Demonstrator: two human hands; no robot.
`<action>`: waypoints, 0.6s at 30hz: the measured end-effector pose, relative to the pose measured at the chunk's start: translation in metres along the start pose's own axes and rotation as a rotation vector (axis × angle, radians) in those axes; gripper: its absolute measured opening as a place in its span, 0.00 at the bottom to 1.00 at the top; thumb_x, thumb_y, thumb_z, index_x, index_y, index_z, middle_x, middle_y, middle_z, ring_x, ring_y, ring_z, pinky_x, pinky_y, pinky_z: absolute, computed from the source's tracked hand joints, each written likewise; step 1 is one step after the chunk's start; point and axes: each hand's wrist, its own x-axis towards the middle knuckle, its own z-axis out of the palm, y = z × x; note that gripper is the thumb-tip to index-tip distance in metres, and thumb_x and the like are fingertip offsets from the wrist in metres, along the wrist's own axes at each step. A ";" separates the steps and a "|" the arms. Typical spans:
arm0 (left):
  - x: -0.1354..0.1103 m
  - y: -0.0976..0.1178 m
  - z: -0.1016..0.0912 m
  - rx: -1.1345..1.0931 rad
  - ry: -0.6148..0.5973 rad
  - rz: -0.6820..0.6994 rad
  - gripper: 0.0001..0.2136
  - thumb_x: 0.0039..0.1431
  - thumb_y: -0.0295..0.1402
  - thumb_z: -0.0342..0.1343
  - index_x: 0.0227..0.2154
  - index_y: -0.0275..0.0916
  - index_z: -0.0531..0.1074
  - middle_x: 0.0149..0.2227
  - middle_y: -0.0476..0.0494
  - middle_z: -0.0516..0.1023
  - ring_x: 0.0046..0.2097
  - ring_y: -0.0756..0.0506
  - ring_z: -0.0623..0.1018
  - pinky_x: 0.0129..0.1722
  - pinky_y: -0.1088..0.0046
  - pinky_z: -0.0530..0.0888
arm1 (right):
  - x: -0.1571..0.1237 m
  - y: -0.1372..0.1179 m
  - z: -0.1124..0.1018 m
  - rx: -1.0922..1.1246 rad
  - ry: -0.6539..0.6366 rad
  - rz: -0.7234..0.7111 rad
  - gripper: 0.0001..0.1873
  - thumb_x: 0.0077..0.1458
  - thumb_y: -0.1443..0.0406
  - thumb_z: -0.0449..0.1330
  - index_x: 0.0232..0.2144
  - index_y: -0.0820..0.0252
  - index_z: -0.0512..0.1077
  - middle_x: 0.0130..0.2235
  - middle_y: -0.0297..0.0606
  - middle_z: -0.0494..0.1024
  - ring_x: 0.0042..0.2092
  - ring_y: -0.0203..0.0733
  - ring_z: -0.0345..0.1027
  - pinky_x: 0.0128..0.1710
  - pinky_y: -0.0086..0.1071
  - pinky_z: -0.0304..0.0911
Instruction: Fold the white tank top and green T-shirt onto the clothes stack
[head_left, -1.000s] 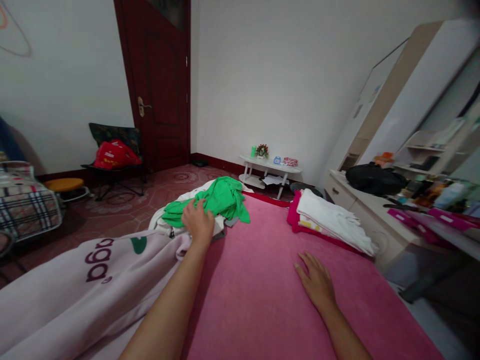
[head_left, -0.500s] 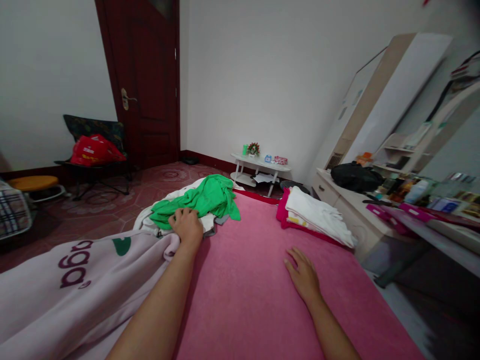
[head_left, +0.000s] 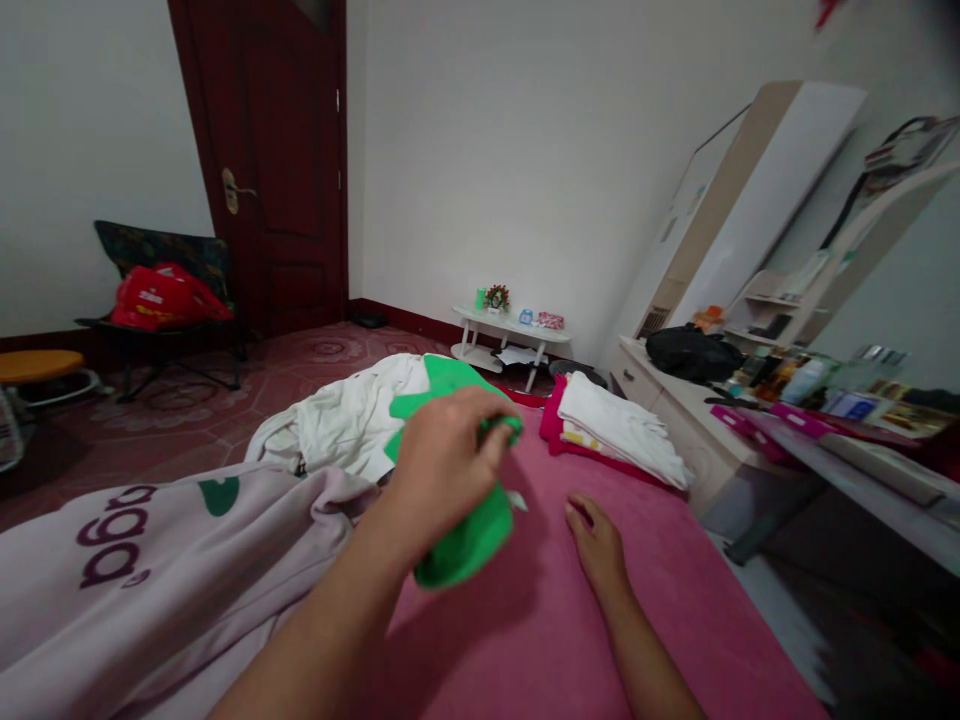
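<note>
My left hand (head_left: 446, 460) is raised above the pink bed cover (head_left: 540, 620), its fingers closed on a bunched green garment (head_left: 469, 540). Part of that garment hangs below the hand, and another part trails back toward a heap of white clothes (head_left: 349, 415). Its exact kind does not show in the folds. On the cover to the right lies my right hand (head_left: 598, 550), holding nothing, fingers loosely bent and apart. A pale lilac sweatshirt (head_left: 225, 570) with dark lettering spreads along the left side, close to my left forearm.
Folded clothes (head_left: 622, 420), white over red-pink, are stacked at the bed's far right. A dresser (head_left: 660, 395) with a black bag (head_left: 694, 355) and bottles stands beyond the right edge. A low white table (head_left: 510, 325) is by the wall; a chair holds a red bag (head_left: 169, 297).
My left hand has taken hold of the green garment and pulled it off the white heap, toward the right and nearer to me. My right hand stays on the cover.
</note>
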 end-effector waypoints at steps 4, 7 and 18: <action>-0.020 0.049 -0.019 -0.328 -0.744 0.161 0.16 0.52 0.38 0.61 0.45 0.49 0.76 0.34 0.50 0.80 0.33 0.45 0.77 0.33 0.75 0.69 | -0.002 -0.002 -0.009 0.186 0.078 0.146 0.26 0.54 0.49 0.51 0.44 0.62 0.72 0.45 0.46 0.78 0.47 0.48 0.71 0.49 0.39 0.64; -0.015 0.028 -0.016 -0.351 -0.753 0.102 0.17 0.55 0.40 0.58 0.48 0.46 0.74 0.34 0.49 0.80 0.33 0.46 0.77 0.31 0.76 0.69 | -0.003 -0.004 -0.014 0.292 0.111 0.204 0.27 0.54 0.47 0.52 0.43 0.64 0.72 0.41 0.46 0.79 0.44 0.49 0.73 0.48 0.40 0.65; -0.013 -0.103 0.078 0.040 -0.670 -0.263 0.10 0.29 0.32 0.69 0.20 0.43 0.77 0.22 0.48 0.77 0.26 0.44 0.74 0.30 0.70 0.69 | -0.013 -0.048 -0.017 0.297 -0.356 0.128 0.21 0.49 0.50 0.60 0.32 0.64 0.75 0.29 0.38 0.77 0.30 0.40 0.69 0.29 0.30 0.62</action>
